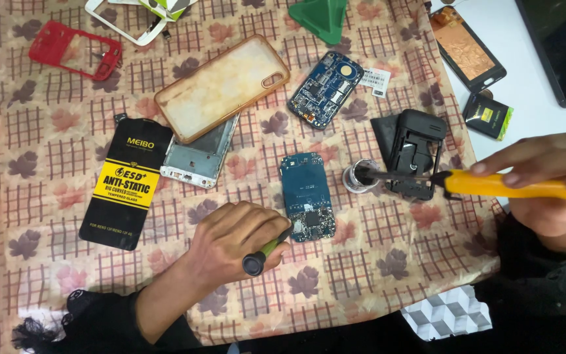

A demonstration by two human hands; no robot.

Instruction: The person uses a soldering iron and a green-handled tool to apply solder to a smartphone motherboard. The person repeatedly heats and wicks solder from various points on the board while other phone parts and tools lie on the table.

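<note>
The left hand [234, 239] is closed around a small screwdriver with a green shaft and black end cap [264, 252], its tip slanting up and to the right onto the lower edge of a blue circuit board [304, 195]. That board lies near the middle of the leaf-patterned cloth [47, 216], long axis running away from the person, so it sits just up and to the right of the left grip and much nearer to it than to the other hand. The right hand [545, 180] pinches the yellow handle of a soldering iron [492, 185] between fingers and thumb; the iron lies nearly level, pointing left, its dark tip resting in a small round tin [359, 177] just beside a black phone housing [416, 154]. Bare cloth lies between the board and the tin. A silver frame [199, 157] and a black and yellow glass-protector packet [124, 183] crowd the left side; a clear amber phone case [221, 87] and a second blue board [325, 88] lie farther up. The cloth's right edge falls under the right hand.
</note>
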